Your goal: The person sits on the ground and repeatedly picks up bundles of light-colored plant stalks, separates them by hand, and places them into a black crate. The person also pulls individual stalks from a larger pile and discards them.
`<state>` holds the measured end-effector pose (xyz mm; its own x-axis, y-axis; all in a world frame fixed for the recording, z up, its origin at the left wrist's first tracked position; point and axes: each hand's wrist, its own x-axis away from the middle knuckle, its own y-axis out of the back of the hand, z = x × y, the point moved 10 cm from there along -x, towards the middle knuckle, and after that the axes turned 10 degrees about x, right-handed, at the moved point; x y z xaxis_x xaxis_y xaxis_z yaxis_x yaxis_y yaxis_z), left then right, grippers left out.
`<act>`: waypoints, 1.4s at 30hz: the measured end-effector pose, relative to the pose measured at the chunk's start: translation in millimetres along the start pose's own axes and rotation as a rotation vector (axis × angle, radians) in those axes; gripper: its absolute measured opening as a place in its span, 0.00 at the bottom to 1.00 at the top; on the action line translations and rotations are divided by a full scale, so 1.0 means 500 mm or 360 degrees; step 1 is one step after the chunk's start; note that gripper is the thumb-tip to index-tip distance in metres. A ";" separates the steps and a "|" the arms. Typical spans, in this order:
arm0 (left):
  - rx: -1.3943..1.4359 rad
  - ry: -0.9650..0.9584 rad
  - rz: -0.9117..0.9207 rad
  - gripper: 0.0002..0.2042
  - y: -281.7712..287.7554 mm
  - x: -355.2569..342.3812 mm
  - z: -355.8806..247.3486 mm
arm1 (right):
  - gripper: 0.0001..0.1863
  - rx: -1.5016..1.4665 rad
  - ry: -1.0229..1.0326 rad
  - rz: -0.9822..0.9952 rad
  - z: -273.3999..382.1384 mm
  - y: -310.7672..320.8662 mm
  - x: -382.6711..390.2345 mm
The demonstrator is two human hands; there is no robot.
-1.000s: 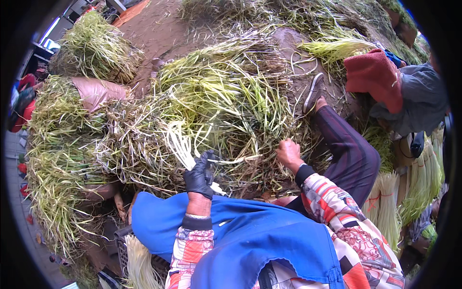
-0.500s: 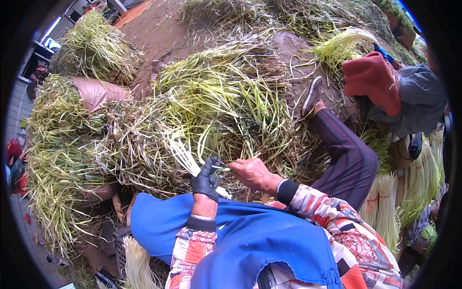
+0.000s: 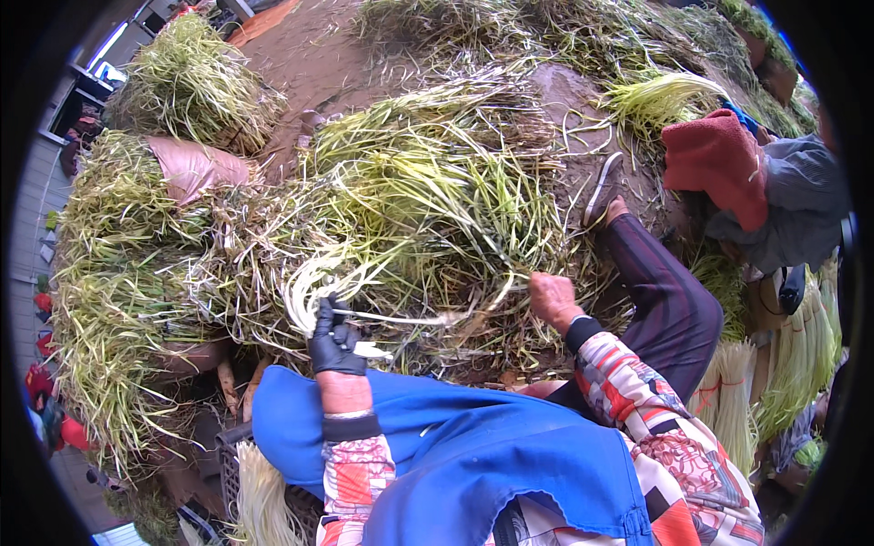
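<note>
My left hand (image 3: 337,344), in a black glove, is closed around a small bunch of pale stalks (image 3: 308,293) that look like blanched chives. Their leafy tops curl up past the fingers, and the white cut ends (image 3: 371,350) poke out below. One long white stalk (image 3: 396,318) sticks out sideways toward the right. My bare right hand (image 3: 553,298) is curled shut well to the right, just above the heap of loose leaves (image 3: 428,191). A thin, motion-blurred pale leaf (image 3: 503,296) trails from its fingertips.
A blue apron (image 3: 455,446) covers my lap. Tied bundles of pale stalks (image 3: 728,382) stand at right, beside a person in grey (image 3: 801,191) with a red cloth. More leafy piles (image 3: 118,291) line the left. A dark crate (image 3: 235,441) holds stalks at lower left.
My hands have moved apart: the left one went left with the bunch, the right one swung right and slightly up, drawing out the leaf. The view has shifted slightly.
</note>
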<state>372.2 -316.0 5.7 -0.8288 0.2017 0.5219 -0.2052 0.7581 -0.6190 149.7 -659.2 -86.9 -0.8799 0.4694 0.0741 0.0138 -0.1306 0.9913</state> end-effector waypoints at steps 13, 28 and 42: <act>-0.0305 0.0162 0.0166 0.13 -0.020 0.040 0.034 | 0.24 -0.0597 0.0258 0.0094 0.250 0.273 -0.006; -0.0333 0.0243 0.0057 0.11 -0.003 0.065 0.094 | 0.13 -0.2283 -0.0397 0.0551 0.256 0.199 -0.012; -0.0497 0.0366 0.0048 0.09 0.003 0.063 0.128 | 0.11 -0.1667 0.0227 0.0013 0.356 0.251 -0.028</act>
<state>312.4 -348.4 -16.2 -0.6866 0.3336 0.6460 0.0153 0.8949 -0.4459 248.4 -527.1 55.8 -0.9302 0.3671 -0.0004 -0.3370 -0.8536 0.3971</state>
